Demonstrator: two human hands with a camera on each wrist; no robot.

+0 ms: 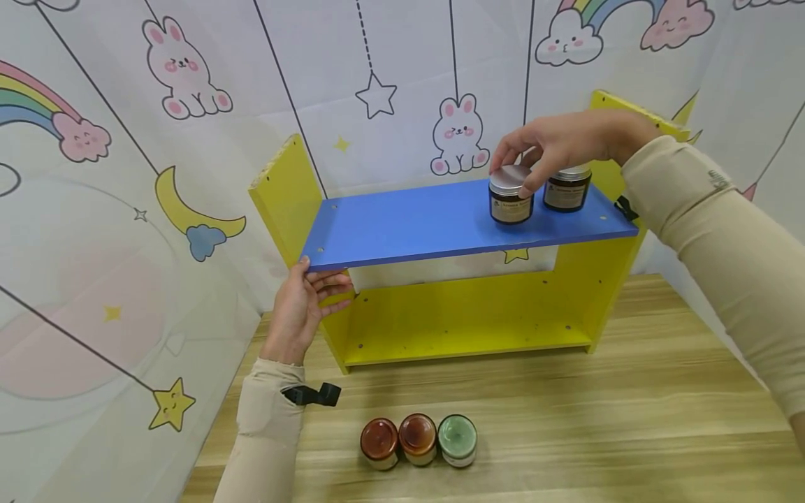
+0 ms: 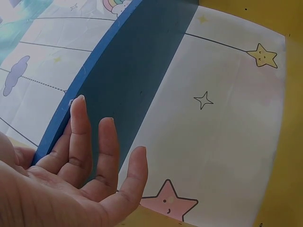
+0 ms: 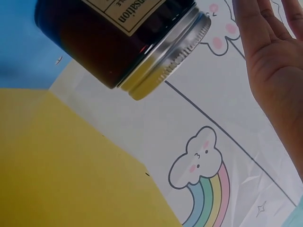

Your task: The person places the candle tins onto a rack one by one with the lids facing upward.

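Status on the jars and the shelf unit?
Looks done: one silver-lidded dark jar stands on the blue shelf.

In hand: the right hand grips a matching jar at that shelf; the left hand holds the shelf's front left corner.

Left, assuming jars go up: the red-brown jar, orange-brown jar and green jar, lined up on the wood-grain table.

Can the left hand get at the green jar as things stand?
Likely yes, once the left hand releases the blue shelf: nothing covers the green jar, and the middle reddish-brown jar flanks only its left side.
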